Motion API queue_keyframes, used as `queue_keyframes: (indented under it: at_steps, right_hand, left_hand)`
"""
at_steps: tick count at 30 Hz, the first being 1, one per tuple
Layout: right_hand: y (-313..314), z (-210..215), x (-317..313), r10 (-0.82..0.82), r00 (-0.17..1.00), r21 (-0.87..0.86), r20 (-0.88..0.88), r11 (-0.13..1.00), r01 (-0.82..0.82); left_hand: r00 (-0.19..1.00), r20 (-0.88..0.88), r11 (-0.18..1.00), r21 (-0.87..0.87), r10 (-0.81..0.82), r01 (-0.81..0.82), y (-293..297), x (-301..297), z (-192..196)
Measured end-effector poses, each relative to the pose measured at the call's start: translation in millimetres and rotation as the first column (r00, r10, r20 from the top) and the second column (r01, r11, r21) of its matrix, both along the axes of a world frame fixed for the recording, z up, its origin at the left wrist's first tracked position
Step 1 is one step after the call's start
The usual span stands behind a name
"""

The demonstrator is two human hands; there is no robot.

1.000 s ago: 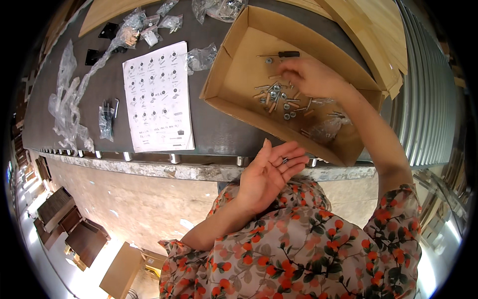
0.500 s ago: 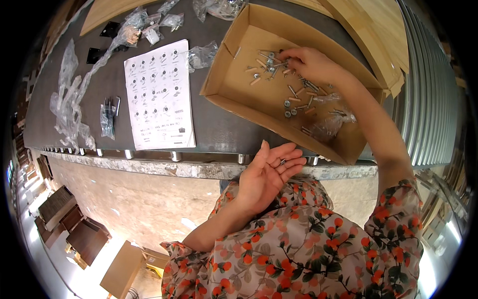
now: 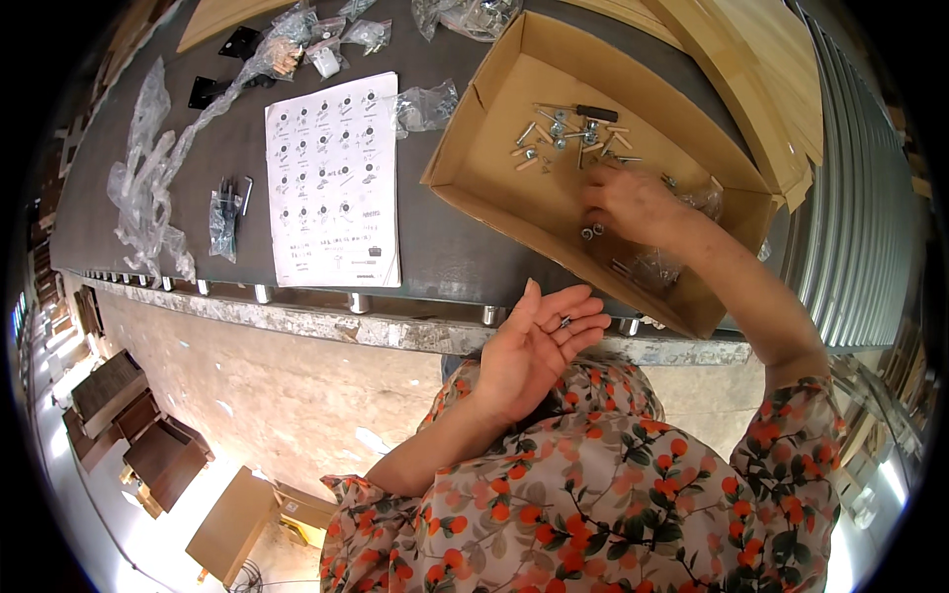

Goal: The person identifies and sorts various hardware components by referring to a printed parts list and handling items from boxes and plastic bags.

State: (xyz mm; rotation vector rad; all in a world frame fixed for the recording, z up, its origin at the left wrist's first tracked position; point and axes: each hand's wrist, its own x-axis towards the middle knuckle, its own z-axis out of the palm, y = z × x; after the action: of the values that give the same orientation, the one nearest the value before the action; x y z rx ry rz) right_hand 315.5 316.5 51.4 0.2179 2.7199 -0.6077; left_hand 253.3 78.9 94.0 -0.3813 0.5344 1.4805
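My left hand [image 3: 529, 351] lies palm up in front of the table edge, its fingers slightly curled. A small silver metal fitting [image 3: 565, 322] rests on those fingers. Down inside a shallow cardboard box [image 3: 494, 148], my right hand [image 3: 631, 203] reaches among loose hardware, back uppermost. Its fingertips are mostly hidden, so I cannot tell whether they pinch anything. Beyond it lie wooden dowels [image 3: 526, 164], screws, round silver cam fittings [image 3: 560, 129] and a black-handled screwdriver [image 3: 596, 114]. A clear plastic bag [image 3: 656, 267] sits in the box's near corner, beside my right wrist.
A printed parts sheet [image 3: 334, 188] lies left of the box on the dark tabletop [image 3: 440, 237]. Further left are a small bag of dark tools [image 3: 223, 222], an Allen key [image 3: 247, 195] and crumpled plastic wrap [image 3: 148, 198]. Hardware bags [image 3: 368, 36] and wooden panels [image 3: 766, 89] lie beyond.
My right hand has moved nearer and slightly right within the box, uncovering the screwdriver. My left hand still cradles the fitting. The whole view has shifted slightly.
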Motion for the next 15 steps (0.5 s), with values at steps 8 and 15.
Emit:
queue_keyframes:
  at_steps: [8, 15]
  right_hand:
    - [-7, -3, -12, -0.196, 0.958, -0.081, -0.211, 0.980, 0.183]
    - [-5, -15, -44, -0.323, 0.912, -0.220, -0.255, 0.937, 0.270]
  left_hand:
    - [1.000, -0.003, 0.999, 0.029, 0.019, -0.019, -1, -2, -1]
    - [0.999, 0.006, 0.999, 0.032, 0.036, -0.036, -3, -5, -1]
